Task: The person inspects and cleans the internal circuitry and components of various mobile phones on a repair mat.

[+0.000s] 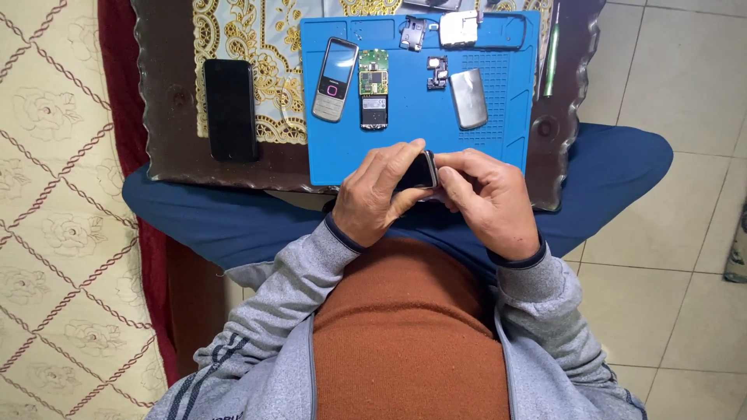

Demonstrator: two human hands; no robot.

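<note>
**Two hands pinch a small dark phone part above a blue repair mat**

Seen from above, a seated person in a grey zip jacket and rust-orange jumper works at a small bench [167, 117] with a scalloped edge. Both hands meet at the near edge of a blue work mat [405, 148]. The left hand [377, 194] is closed around a small dark phone part [418, 171], thumb and fingers gripping its long sides. The right hand [486, 198] is closed on the part's right end, fingertips pressing its edge. The part is lifted slightly off the mat, not resting on it.

The part looks light, thin and rigid, with a glossy face likely to be slippery and easy to crack or scratch. Holding it by the edges, as here, seems safest.

On the mat lie a silver candybar phone front [335, 79], a green circuit board [373, 82], a smaller dark module [437, 71], a silver back cover [468, 99] and metal pieces [459, 29]. A black smartphone [230, 110] lies apart to the left, on the bench. A green-handled tool [551, 66] lies at the right.
</note>
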